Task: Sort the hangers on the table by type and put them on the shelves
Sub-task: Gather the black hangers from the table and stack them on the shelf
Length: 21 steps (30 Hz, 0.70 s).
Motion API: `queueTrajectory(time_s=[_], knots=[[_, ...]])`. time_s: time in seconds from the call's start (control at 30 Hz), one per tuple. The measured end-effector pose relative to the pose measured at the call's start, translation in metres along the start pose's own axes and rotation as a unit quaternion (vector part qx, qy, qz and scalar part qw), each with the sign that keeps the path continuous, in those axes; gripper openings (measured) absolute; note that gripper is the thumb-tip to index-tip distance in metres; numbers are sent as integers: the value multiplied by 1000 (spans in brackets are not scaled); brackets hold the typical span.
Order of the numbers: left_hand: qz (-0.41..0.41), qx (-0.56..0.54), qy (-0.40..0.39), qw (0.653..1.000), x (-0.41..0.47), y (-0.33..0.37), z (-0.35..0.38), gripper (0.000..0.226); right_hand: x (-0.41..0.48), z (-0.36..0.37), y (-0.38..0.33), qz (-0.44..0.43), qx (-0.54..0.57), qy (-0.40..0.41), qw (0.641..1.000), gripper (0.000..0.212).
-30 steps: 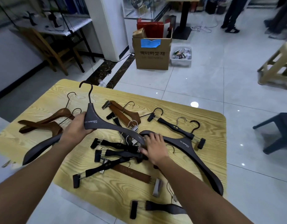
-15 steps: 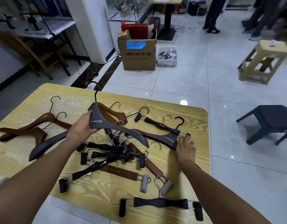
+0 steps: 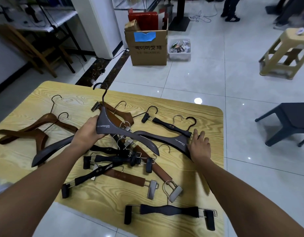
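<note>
Hangers lie scattered over the light wooden bench (image 3: 211, 177). Nearest to the person, close to the bench edge, one black clip hanger (image 3: 168, 211) lies flat and apart from the others, its metal hook pointing toward the middle of the bench. Just behind it a brown clip hanger (image 3: 129, 178) with silver clips lies flat, and a second one of the same kind is beside it on the right.

Further in, several black clip hangers make a tangled pile (image 3: 113, 158), one over another. Above this pile the left hand (image 3: 87, 132) grips a grey coat hanger (image 3: 111, 127) at its middle, fingers curled round it. This hanger is lifted and tilted, its hook pointing away from the person. I cannot tell if its low left end touches the bench.

At the right side the right hand (image 3: 199, 146) rests on a second grey coat hanger (image 3: 164, 138), which lies flat on the bench. The fingers are stretched out and loose over its middle, near the hook, not closed round it.

On the left part of the bench two brown wooden coat hangers (image 3: 38, 134) lie overlapped.

Beyond the bench, on the tiled floor, stand a cardboard box (image 3: 149, 50), a small plastic tub (image 3: 179, 53) just beside it, a beige stool (image 3: 284, 53) and a dark stool (image 3: 288, 120).
</note>
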<state>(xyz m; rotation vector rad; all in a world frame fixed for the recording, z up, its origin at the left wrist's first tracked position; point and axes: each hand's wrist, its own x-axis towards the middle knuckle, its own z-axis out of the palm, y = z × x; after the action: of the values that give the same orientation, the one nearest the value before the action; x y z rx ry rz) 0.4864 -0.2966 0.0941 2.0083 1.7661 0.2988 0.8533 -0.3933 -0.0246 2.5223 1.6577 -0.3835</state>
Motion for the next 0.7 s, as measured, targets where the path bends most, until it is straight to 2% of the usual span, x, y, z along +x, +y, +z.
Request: queueTrajectory(time_s=[0.1,0.17,0.23,0.53,0.63,0.7], knots=[[-4,-4,-4,1000,5,-2,5,40,10,-4,-2,-2,0,-15,1000,64],[-5,-2,-3,1000,8,-2,7,41,15,-5,-3,-14,-22,-1,1000,45],[-2,5,0,1000,12,0,9,42,21,-7,-3,-31,-33,15,999,36],[-7,15,22,1000,29,2,3,42,70,-39,-37,-85,-1,106,991,29],[-6,16,18,1000,31,-1,1,44,85,-47,-50,-77,52,100,991,37],[-10,27,17,999,32,-4,-1,45,91,-47,-55,-90,99,62,989,51]])
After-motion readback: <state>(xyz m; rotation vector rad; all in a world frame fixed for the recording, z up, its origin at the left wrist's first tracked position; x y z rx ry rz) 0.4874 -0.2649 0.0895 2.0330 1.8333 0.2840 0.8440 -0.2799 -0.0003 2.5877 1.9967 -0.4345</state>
